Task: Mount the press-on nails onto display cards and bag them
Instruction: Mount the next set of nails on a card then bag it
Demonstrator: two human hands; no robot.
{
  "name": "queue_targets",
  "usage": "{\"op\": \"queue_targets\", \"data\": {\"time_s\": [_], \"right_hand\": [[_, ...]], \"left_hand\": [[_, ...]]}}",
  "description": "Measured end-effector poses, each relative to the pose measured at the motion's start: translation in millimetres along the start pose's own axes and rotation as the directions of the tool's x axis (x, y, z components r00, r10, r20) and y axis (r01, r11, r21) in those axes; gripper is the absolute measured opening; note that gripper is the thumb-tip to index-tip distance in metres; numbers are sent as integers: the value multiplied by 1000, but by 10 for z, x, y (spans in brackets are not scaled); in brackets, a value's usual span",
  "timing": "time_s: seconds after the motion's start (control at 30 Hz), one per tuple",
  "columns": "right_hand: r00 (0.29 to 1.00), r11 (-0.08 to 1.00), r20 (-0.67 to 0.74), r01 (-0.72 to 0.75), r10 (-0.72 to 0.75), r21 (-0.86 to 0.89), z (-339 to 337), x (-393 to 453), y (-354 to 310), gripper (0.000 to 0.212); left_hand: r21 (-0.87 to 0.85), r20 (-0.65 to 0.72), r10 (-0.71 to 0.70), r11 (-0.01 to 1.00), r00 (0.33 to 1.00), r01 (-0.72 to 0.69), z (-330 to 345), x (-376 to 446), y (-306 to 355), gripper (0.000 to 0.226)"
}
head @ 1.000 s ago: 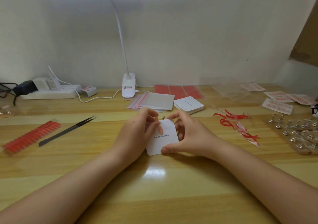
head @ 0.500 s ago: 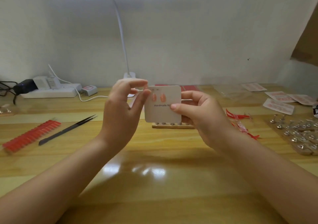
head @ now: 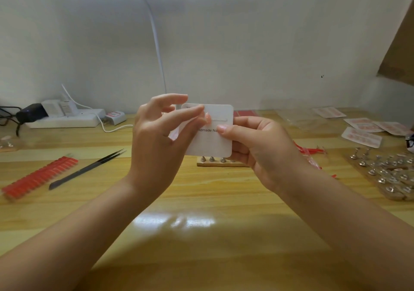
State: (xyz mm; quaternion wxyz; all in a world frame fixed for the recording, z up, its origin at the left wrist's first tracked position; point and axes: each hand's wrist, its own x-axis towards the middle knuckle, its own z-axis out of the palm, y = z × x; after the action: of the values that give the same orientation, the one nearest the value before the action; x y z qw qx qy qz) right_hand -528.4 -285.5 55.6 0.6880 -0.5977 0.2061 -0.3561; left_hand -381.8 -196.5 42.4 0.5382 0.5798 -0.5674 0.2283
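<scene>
Two hands held one white display card: right hand gripping its edge, left hand pinching a nail, seemingly mounting; bagging remained.

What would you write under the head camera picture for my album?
Both hands, left and right, hold a white display card up above the wooden table.
</scene>
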Motion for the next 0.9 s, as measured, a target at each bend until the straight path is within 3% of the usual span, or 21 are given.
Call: {"op": "queue_targets", "data": {"time_s": [0.6, 0.9], "right_hand": [[995, 994, 58, 87, -84, -60, 61, -83, -18, 22], [991, 994, 94, 103, -100, -28, 40, -66, -47, 24]], "left_hand": [[139, 22, 44, 989, 999, -46, 7, -15, 78, 24], [329, 51, 294, 897, 954, -294, 37, -48, -18, 23]]}}
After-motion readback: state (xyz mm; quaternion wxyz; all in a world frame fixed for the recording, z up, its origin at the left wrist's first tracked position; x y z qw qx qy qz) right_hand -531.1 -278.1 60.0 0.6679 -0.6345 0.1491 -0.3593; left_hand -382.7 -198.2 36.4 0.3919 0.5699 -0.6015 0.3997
